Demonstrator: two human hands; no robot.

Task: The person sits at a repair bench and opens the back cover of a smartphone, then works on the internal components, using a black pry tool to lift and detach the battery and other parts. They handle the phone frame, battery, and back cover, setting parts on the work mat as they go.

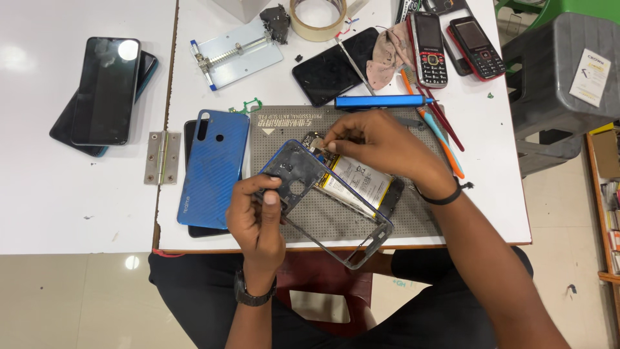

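white tables over a glossy beige floor, grey plastic chair at right.

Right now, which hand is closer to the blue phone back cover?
Left. The left hand holds the phone frame right beside the blue back cover; the right hand works farther away, past the battery.

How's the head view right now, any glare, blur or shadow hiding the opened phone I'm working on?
Head view: sharp and evenly lit on the opened phone, with only soft shadows under the left hand and right hand; glare spots sit on the black phone screen at far left, on the white table and on the floor tile, away from the work.
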